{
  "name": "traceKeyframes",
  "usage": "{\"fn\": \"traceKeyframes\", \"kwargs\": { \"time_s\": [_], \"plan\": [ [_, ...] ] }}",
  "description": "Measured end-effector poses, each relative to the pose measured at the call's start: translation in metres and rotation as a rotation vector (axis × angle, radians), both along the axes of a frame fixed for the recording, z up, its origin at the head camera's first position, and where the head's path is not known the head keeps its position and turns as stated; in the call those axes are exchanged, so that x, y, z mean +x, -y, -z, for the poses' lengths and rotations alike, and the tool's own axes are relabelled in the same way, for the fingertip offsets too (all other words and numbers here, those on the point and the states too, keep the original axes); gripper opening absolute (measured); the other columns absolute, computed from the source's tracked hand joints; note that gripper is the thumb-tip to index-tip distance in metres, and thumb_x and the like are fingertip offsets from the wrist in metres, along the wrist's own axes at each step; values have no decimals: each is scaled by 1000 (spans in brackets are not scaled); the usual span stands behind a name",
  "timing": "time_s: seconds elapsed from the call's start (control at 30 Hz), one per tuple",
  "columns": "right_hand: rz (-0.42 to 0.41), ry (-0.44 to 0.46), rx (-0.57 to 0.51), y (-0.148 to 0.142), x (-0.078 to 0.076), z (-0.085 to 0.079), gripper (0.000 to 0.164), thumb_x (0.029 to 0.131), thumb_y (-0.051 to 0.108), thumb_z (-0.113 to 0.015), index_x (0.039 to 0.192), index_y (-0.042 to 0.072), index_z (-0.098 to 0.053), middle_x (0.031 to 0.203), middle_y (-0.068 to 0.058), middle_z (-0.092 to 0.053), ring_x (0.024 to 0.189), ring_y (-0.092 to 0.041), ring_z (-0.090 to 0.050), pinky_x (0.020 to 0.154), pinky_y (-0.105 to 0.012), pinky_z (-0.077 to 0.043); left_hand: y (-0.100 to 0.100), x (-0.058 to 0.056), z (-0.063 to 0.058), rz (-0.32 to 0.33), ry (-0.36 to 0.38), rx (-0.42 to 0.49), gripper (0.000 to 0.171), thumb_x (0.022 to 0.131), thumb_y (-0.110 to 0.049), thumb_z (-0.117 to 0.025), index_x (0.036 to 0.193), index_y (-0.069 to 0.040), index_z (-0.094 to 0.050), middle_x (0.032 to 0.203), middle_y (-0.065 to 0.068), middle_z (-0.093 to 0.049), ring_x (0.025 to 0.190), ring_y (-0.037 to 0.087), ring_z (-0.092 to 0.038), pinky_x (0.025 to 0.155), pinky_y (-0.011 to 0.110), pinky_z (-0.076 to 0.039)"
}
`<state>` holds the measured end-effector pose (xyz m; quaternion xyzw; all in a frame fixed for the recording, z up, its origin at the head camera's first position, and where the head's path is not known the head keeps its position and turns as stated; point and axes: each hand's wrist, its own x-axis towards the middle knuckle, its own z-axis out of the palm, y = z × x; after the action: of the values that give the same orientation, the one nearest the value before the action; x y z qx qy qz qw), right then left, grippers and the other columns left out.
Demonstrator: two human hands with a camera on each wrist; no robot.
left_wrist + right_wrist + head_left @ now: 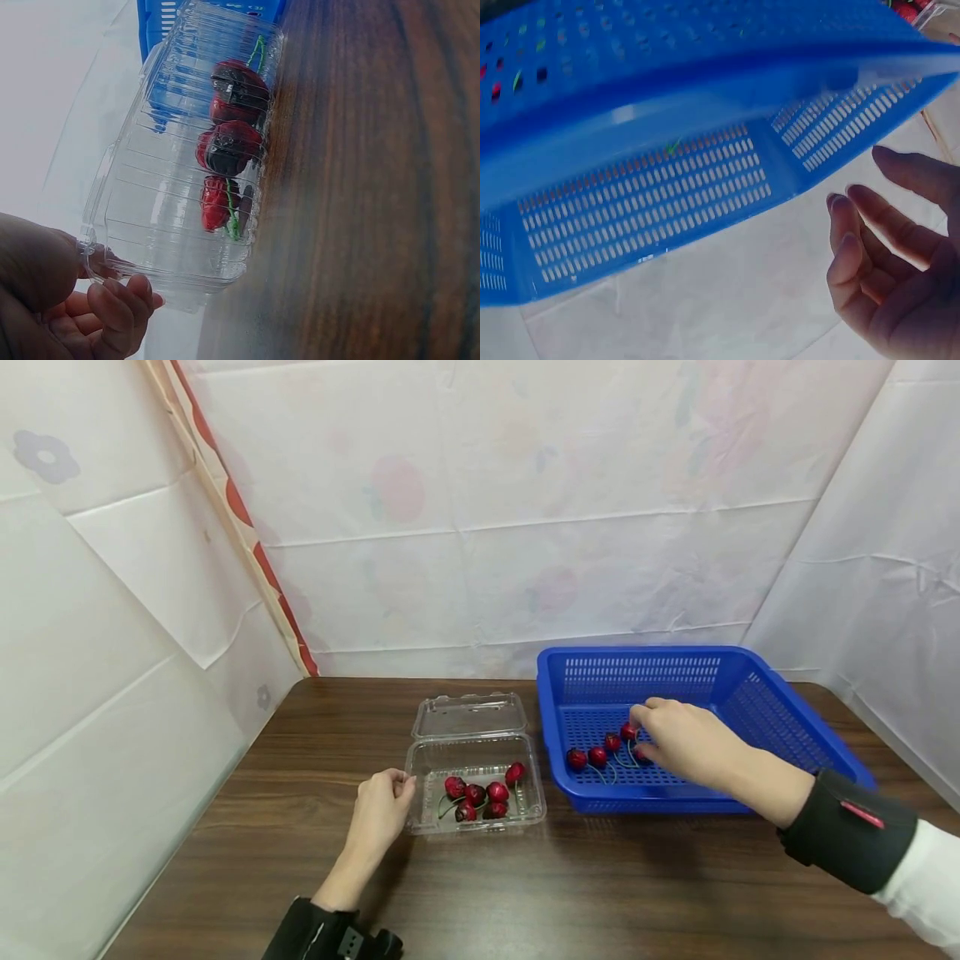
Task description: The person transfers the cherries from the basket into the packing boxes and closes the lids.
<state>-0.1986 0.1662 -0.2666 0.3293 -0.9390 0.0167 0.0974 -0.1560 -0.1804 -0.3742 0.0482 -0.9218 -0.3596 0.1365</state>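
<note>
My left hand (381, 810) pinches the left rim of a clear plastic clamshell box (442, 752), whose lid (471, 717) lies folded back. Several dark red cherries (476, 794), some with green stems, sit in its base; they show through its side in the left wrist view (229, 148). Over the blue basket (645, 803) is my right hand (693, 743), its fingers beside several more cherries (577, 759). One cherry (627, 731) lies right at the fingertips. In the right wrist view the thumb and fingers (907, 232) are apart, with nothing seen between them.
Both containers stand side by side on a brown wooden table (300, 827), the box left of the basket. White patterned sheets (480, 527) hang behind the table and at both sides. The basket's raised perforated walls surround the right hand's work area.
</note>
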Motion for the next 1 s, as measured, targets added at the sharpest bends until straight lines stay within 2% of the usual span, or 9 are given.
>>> {"fn": "traceKeyframes", "kwargs": {
  "time_s": [0.27,0.5,0.73,1.0],
  "plan": [
    [-79,53,96,-1,-14,-10,22,70,12,-74,87,3,-62,78,-6,-57,67,-17,-56,57,-31,-48,0,0,0,-1,-9,-4,17,85,-6,-53,83,9,-60,54,1,-48,45,9,-39,40,22,-33],
    [-121,91,229,-2,-29,-12,28,68,14,-75,91,2,-62,83,-9,-58,75,-24,-58,61,-34,-49,0,0,0,-3,-1,-2,17,85,-6,-53,82,9,-60,53,1,-47,44,9,-38,40,22,-32],
    [-105,152,272,-3,-40,-10,32,68,15,-76,94,2,-63,87,-11,-60,80,-25,-58,64,-36,-49,0,1,-1,-6,-4,-3,17,84,-6,-53,83,9,-60,54,2,-49,45,9,-40,41,23,-34],
    [-61,199,294,-5,-54,-2,37,69,14,-75,101,0,-62,97,-16,-61,94,-33,-56,74,-43,-46,0,0,0,-10,-2,-3,17,85,-6,-53,83,9,-60,55,2,-49,46,9,-41,42,23,-35]
  ]
}}
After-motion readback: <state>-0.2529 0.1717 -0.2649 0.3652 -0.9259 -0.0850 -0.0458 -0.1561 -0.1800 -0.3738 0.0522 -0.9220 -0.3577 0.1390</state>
